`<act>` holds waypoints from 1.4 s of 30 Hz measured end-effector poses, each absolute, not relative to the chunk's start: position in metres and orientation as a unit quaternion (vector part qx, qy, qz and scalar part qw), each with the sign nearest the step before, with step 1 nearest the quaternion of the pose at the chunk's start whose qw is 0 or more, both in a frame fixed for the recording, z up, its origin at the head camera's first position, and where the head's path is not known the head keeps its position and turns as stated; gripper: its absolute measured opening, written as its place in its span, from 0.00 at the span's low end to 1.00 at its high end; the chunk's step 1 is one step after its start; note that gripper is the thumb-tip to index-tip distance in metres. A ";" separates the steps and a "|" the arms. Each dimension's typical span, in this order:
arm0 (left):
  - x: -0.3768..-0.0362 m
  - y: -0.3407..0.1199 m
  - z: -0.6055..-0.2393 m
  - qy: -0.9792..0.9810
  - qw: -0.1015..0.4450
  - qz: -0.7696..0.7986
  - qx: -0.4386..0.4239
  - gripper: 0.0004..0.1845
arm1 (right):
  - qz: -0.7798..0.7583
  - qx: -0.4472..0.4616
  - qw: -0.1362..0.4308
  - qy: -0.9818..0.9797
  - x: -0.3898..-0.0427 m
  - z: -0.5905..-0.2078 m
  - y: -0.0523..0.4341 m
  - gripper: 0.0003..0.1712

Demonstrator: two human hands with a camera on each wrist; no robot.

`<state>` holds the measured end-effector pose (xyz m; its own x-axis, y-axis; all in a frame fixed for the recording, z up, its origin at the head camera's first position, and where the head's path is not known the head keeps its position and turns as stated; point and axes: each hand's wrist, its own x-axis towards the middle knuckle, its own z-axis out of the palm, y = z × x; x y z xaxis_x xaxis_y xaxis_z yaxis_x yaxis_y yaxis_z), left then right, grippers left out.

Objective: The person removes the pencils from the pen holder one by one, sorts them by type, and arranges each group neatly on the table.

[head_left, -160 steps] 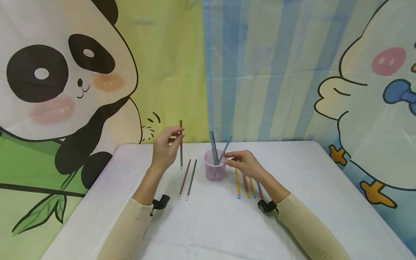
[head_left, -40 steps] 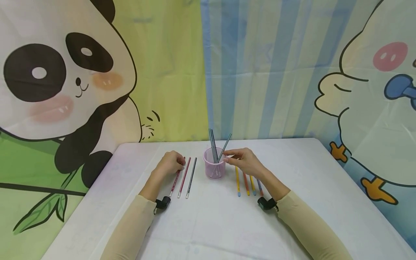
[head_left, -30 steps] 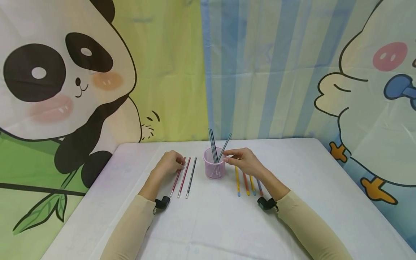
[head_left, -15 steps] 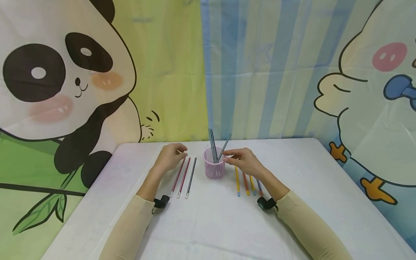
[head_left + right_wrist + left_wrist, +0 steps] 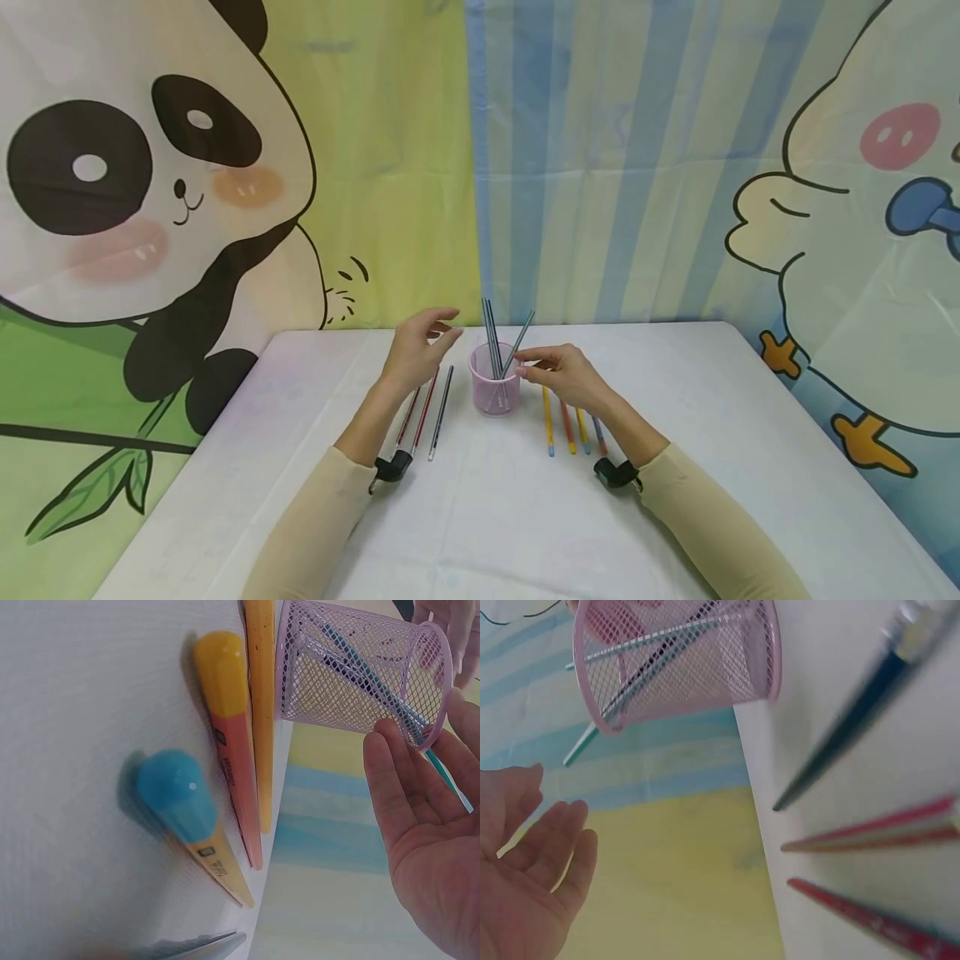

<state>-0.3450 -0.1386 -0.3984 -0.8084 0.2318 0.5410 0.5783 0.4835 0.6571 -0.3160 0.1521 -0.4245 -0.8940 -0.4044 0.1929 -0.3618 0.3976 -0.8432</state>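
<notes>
A pink mesh pencil cup [image 5: 496, 398] stands on the table, several dark teal pencils [image 5: 491, 329] leaning in it. My right hand [image 5: 566, 373] holds the cup's rim at its right side, thumb and fingertips at the rim in the right wrist view. My left hand [image 5: 420, 346] is raised left of the cup, fingers loosely bent and apart, with nothing between them. Below it lie two red pencils [image 5: 424, 417], their upper parts partly hidden by the hand and wrist, and a dark pencil [image 5: 442, 412] to their right.
Right of the cup, under my right hand, lie a yellow pencil [image 5: 549, 425], an orange-red pencil [image 5: 567, 427], another yellow pencil [image 5: 583, 432] and a blue pencil [image 5: 599, 435]. A printed curtain [image 5: 585, 167] hangs behind the white table [image 5: 495, 517].
My left hand has laid a red pencil down left of the other two, let it go, then risen and moved right toward the cup. My right hand has stayed at the rim.
</notes>
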 end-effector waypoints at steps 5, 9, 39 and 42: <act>-0.347 -0.118 -0.396 -0.828 0.190 -0.453 -0.270 0.18 | -0.500 -0.227 0.020 0.835 -0.315 -0.425 0.152 0.22; -0.349 -0.106 -0.393 -0.824 0.173 -0.460 -0.283 0.18 | -0.500 -0.234 0.014 0.834 -0.314 -0.425 0.153 0.22; -0.363 -0.054 -0.383 -0.820 0.136 -0.456 -0.317 0.17 | -0.506 -0.246 0.010 0.827 -0.316 -0.425 0.152 0.22; -0.364 -0.051 -0.383 -0.820 0.128 -0.458 -0.318 0.17 | -0.501 -0.243 0.008 0.831 -0.316 -0.425 0.152 0.22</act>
<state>-0.3642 -0.0515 -0.3835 -0.7652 0.4045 0.5008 0.6387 0.3790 0.6696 -0.3161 0.1523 -0.4250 -0.8819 -0.4115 0.2299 -0.3952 0.3797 -0.8365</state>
